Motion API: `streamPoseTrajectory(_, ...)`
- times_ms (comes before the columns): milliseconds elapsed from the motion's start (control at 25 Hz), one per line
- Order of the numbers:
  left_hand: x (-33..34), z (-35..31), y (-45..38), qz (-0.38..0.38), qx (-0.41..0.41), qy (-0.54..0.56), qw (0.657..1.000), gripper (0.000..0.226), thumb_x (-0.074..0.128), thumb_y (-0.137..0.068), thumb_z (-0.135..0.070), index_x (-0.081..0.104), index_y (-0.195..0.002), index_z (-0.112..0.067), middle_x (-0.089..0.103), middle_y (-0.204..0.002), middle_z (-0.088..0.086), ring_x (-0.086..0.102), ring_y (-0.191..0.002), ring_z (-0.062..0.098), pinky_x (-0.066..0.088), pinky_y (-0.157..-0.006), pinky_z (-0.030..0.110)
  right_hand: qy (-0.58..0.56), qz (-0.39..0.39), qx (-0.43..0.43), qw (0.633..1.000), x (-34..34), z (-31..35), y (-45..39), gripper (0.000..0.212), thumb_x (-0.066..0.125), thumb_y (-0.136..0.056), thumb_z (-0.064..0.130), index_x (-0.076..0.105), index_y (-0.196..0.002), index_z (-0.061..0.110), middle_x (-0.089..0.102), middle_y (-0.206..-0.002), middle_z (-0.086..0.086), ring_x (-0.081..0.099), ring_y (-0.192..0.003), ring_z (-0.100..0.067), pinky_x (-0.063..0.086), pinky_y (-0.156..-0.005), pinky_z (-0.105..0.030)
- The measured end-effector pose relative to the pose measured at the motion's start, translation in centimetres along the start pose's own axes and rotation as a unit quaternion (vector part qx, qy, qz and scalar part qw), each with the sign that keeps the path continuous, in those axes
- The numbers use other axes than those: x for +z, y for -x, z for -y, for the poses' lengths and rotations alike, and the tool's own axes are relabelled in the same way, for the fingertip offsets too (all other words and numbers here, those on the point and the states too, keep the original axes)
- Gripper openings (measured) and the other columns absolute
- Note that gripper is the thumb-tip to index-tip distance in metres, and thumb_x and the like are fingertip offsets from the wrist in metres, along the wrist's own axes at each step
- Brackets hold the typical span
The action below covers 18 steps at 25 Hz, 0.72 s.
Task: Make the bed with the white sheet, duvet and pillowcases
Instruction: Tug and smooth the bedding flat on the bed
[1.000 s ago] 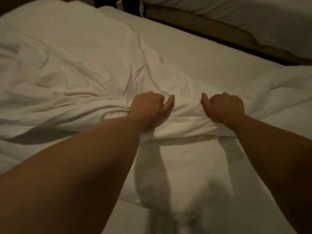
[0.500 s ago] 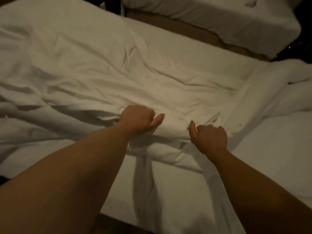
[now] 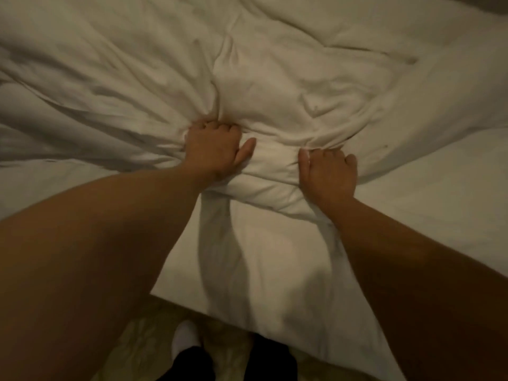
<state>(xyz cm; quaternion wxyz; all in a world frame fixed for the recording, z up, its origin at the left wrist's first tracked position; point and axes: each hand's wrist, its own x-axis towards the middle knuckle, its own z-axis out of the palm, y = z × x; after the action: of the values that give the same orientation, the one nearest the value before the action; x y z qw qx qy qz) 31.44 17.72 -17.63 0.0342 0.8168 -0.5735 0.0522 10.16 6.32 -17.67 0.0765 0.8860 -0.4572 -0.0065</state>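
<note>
left hand (image 3: 213, 149): fingers curled, gripping bunched white duvet (image 3: 275, 100) | right hand (image 3: 328, 171): fist clutching same fold | duvet edge hangs over bed (image 3: 439, 202)

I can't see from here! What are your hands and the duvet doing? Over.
Left hand and right hand both gripping the bunched edge of the duvet. Duvet rumpled, part draped over the bed's edge. Nothing in the way.

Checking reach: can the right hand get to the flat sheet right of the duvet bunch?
Probably yes: the sheet lies bare beside the right hand, nothing between, but its grip on the duvet must release first.
</note>
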Motion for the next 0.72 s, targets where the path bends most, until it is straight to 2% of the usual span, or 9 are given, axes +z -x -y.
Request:
streamPoseTrajectory(120, -0.7, -3.5, -0.5, -0.034, -0.022, 0.048, 0.998, 0.047, 0.036, -0.094, -0.05, 0.062, -0.096, -0.011, 0.065, -0.094, 0.015, 0.061, -0.085, 0.035, 0.043, -0.077, 0.045, -0.003, -0.012, -0.035, 0.999, -2.3, -2.5, -0.7, 0.057, 0.034, -0.1, 0.051, 0.069, -0.098, 0.007, 0.067, -0.1, -0.016, 0.057, -0.1, -0.035, 0.037, -0.087, -0.044)
streamPoseTrajectory(200, -1.9, -7.0, -1.9, -0.029, 0.021, 0.082, 0.996, 0.051, 0.031, -0.094, -0.053, 0.061, -0.102, -0.013, 0.062, -0.099, 0.013, 0.06, -0.091, 0.034, 0.044, -0.077, 0.044, -0.006, -0.041, -0.072, 0.997, -3.7, -6.0, -2.4, 0.052, 0.036, -0.097, 0.052, 0.067, -0.101, 0.01, 0.064, -0.11, -0.014, 0.054, -0.11, -0.034, 0.037, -0.092, -0.045)
streamPoseTrajectory(320, -3.5, -12.9, -5.5, -0.021, 0.081, 0.113, 0.99, 0.055, 0.026, -0.096, -0.058, 0.057, -0.105, -0.013, 0.061, -0.104, 0.012, 0.058, -0.094, 0.034, 0.043, -0.076, 0.043, 0.0, -0.032, -0.119, 0.992, -5.2, -12.1, -6.4, 0.055, 0.03, -0.095, 0.051, 0.064, -0.116, 0.014, 0.058, -0.13, -0.01, 0.048, -0.129, -0.03, 0.032, -0.104, -0.045)
streamPoseTrajectory(440, -4.9, -20.4, -9.6, 0.005, 0.042, 0.16, 0.986, 0.062, 0.018, -0.096, -0.06, 0.054, -0.11, -0.011, 0.059, -0.107, 0.011, 0.057, -0.094, 0.033, 0.041, -0.071, 0.04, 0.039, -0.01, -0.185, 0.982, -6.4, -17.9, -10.1, 0.065, 0.018, -0.097, 0.052, 0.056, -0.134, 0.015, 0.05, -0.145, -0.009, 0.036, -0.142, -0.026, 0.022, -0.112, -0.043)
streamPoseTrajectory(560, -5.9, -27.8, -13.9, 0.012, 0.0, 0.215, 0.976, 0.06, 0.023, -0.1, -0.057, 0.054, -0.115, -0.007, 0.057, -0.111, 0.013, 0.056, -0.097, 0.032, 0.046, -0.075, 0.043, 0.02, 0.023, -0.154, 0.988, -6.4, -23.6, -13.4, 0.058, 0.015, -0.104, 0.048, 0.036, -0.152, 0.022, 0.025, -0.163, -0.003, 0.013, -0.153, -0.021, 0.013, -0.118, -0.045)
streamPoseTrajectory(720, -6.3, -33.6, -19.7, 0.021, -0.042, 0.165, 0.985, 0.068, 0.025, -0.099, -0.065, 0.047, -0.13, -0.008, 0.048, -0.126, 0.016, 0.05, -0.105, 0.034, 0.044, -0.085, 0.045, -0.056, 0.089, -0.156, 0.982, -6.6, -32.0, -18.0, 0.054, 0.02, -0.106, 0.046, 0.028, -0.156, 0.026, 0.017, -0.167, 0.0, 0.011, -0.153, -0.017, 0.012, -0.119, -0.045)
